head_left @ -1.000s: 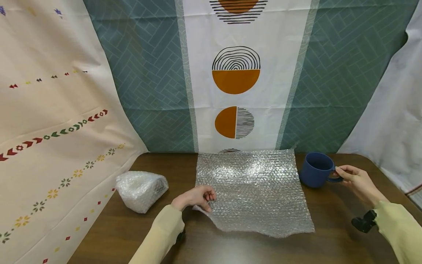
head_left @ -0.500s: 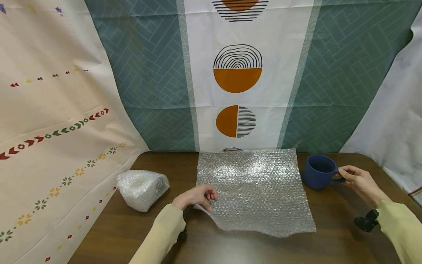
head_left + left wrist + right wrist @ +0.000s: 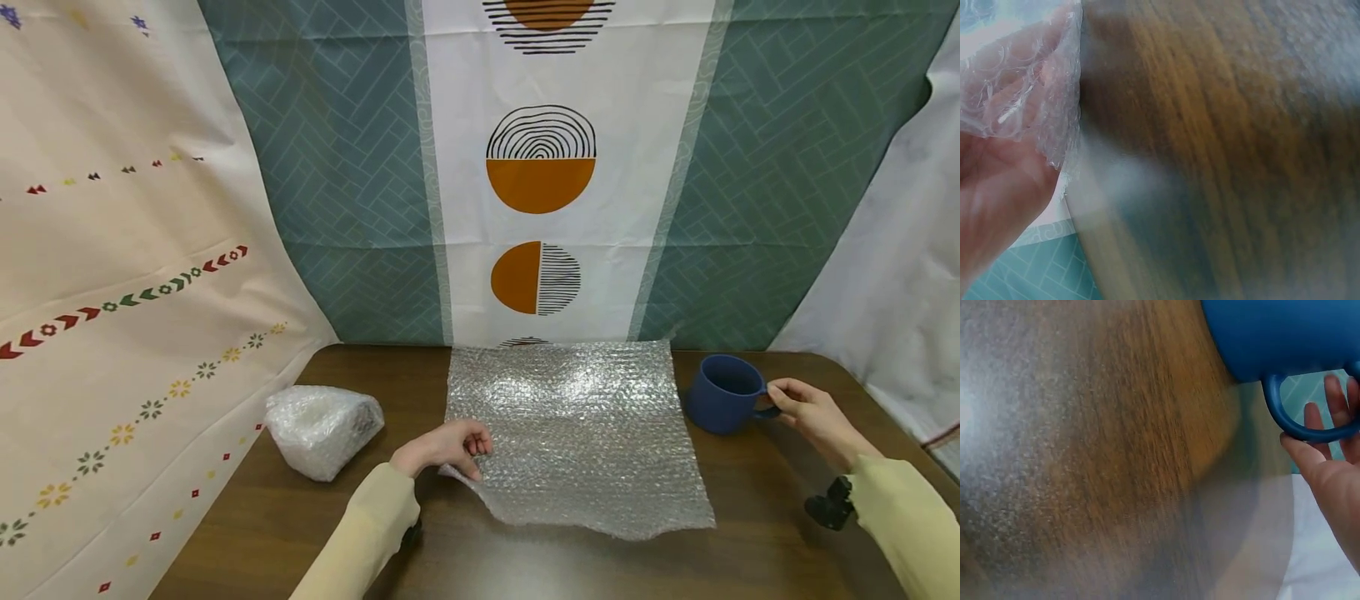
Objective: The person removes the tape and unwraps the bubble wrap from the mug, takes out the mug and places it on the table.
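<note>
A sheet of bubble wrap (image 3: 577,442) lies spread on the table, its near edge slightly raised. The left hand (image 3: 450,447) pinches its near left corner; in the left wrist view the clear wrap (image 3: 1016,81) covers the fingers of that hand (image 3: 1004,181). Just right of the sheet stands a blue mug (image 3: 723,396), upright, with its handle toward the right hand (image 3: 817,417). That hand holds the handle between thumb and fingers. The right wrist view shows the mug (image 3: 1291,337) and the hand (image 3: 1335,469) at its handle.
A bundle wrapped in bubble wrap (image 3: 322,433) sits on the left of the wooden table (image 3: 540,567). Behind the table hangs a green and white patterned cloth (image 3: 360,167). Cream cloth (image 3: 150,333) slopes along the left side, white cloth (image 3: 900,275) along the right.
The mug has moved very slightly to the right, with the right hand still on its handle. The left hand keeps its place at the sheet's corner.
</note>
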### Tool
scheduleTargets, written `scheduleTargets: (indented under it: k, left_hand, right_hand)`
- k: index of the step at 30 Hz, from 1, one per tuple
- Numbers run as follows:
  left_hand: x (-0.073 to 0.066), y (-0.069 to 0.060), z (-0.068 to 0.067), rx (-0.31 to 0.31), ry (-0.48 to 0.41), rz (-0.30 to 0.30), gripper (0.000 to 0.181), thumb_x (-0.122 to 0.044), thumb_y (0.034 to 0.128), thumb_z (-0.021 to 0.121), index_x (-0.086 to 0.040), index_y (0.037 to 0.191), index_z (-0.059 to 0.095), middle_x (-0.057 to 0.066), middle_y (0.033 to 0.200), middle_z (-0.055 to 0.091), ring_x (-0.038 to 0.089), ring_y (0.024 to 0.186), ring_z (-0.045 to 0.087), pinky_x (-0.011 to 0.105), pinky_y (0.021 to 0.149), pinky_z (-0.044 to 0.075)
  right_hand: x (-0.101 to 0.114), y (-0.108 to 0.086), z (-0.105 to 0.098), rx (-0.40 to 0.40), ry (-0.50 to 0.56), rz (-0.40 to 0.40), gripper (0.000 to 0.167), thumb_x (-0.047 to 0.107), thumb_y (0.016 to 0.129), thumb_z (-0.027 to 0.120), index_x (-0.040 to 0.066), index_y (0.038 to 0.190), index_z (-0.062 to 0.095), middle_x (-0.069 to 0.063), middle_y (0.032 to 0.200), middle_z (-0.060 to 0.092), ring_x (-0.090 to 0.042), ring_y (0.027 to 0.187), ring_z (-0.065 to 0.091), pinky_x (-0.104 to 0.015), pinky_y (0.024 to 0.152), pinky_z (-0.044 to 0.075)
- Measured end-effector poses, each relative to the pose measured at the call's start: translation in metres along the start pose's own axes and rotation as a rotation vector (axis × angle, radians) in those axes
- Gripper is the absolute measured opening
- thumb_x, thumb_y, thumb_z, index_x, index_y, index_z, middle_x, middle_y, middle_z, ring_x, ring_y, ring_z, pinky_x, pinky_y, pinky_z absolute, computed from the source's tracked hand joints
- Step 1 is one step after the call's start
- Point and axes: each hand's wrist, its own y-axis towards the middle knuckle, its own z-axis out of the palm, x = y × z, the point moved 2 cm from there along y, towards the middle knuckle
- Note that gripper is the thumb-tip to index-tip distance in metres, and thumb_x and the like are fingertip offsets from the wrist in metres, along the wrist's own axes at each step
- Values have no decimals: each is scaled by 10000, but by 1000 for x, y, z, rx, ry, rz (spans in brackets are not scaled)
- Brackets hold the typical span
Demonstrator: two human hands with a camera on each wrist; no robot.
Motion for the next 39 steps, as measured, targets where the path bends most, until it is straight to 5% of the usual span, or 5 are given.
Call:
scheduleTargets:
  k: [8, 17, 23, 29, 39]
  left_hand:
    - [0, -4, 0, -23, 40, 27, 324, 83, 641, 768, 6, 905, 595, 70, 819, 533, 204, 748, 470, 253, 639, 414]
    - [-4, -6, 2, -51, 178, 77, 277, 18, 669, 776, -38, 887, 614, 32, 838, 527, 198, 773, 495, 261, 672, 424]
    - [-13, -9, 3, -48, 300, 91, 260, 1, 681, 772, -64, 880, 618, 7, 825, 523, 175, 766, 500, 254, 665, 425]
    - [-25, -14, -4, -65, 327, 86, 230, -17, 725, 745, -61, 916, 624, 8, 895, 501, 193, 763, 507, 264, 648, 434]
    - [-45, -19, -27, -215, 299, 131, 239, -92, 798, 698, -55, 1012, 600, 70, 976, 497, 256, 874, 496, 321, 695, 456]
  right_hand:
    - [11, -2, 5, -64, -168, 19, 118, 149, 944, 493, 214, 950, 592, 101, 869, 608, 3, 798, 559, -160, 670, 463]
    - [18, -9, 5, -117, -510, -9, 401, 193, 938, 513, -133, 1152, 420, 141, 975, 475, 105, 806, 481, -163, 651, 463]
    - [34, -10, 14, -214, -699, -134, 418, 167, 937, 506, -139, 1200, 395, -230, 1112, 478, 34, 892, 435, -91, 634, 352]
    - [59, -9, 39, -269, -747, -219, 409, 164, 945, 484, -105, 1240, 395, -294, 1200, 391, -448, 1049, 352, -235, 839, 323]
    - [89, 1, 99, -138, -623, -346, 355, 120, 925, 533, -45, 1223, 431, -192, 1164, 468, -131, 1037, 437, -70, 765, 330]
